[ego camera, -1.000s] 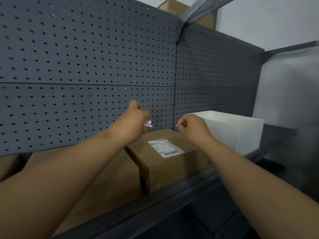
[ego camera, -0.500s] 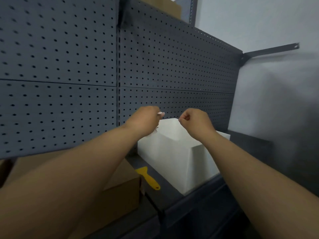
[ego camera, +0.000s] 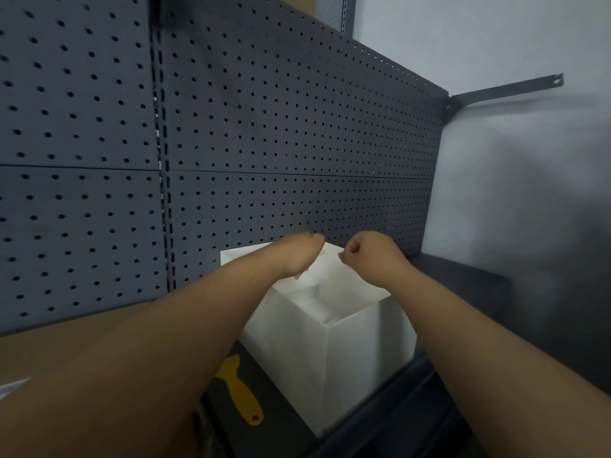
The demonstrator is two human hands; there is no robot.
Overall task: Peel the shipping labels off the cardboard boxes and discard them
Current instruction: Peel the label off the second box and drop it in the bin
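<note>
Hands over open white rectangular plastic bin (ego camera: 350,365): left hand (ego camera: 299,256) curled, fingers downward, its contents not discernible; right hand (ego camera: 370,256) fisted, apart. Brown cardboard box (ego camera: 49,345) lies at lower left, beside yellow plastic scraper (ego camera: 241,395).

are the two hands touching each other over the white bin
Apart. The head view shows a plain gap of white bin wall between the left hand and the right hand, both held as fists over its opening.
</note>
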